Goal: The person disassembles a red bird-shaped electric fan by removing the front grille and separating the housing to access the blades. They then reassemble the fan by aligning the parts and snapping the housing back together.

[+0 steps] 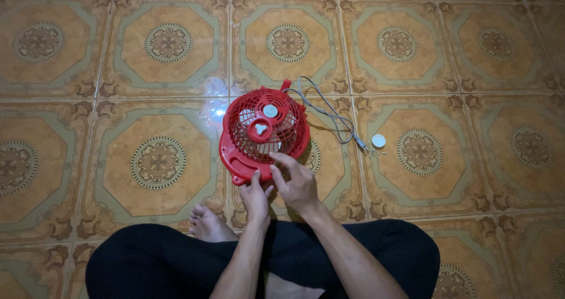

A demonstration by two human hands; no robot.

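Your left hand (255, 198) fingers pinch the red fan's (263, 134) lower edge; right hand (297, 184) fingers curl loosely on its rim. Fan lies on the floor (118, 99), cord (329, 113) and white cap (378, 140) beyond your right fingers.

Head view: worn camera, looking steeply down past crossed legs at the tiled floor (412, 52).
Range: close, within arm's reach.

Dim scene, single light from above near the camera. Hot glare spot on the glossy floor tiles (215, 102) at 11 o'clock from the red fan (263, 135). Brightness falls off to all corners, darkest at 6 o'clock over the dark trousers (376, 246). Focus sharp centre, slight wide-angle bend at edges.
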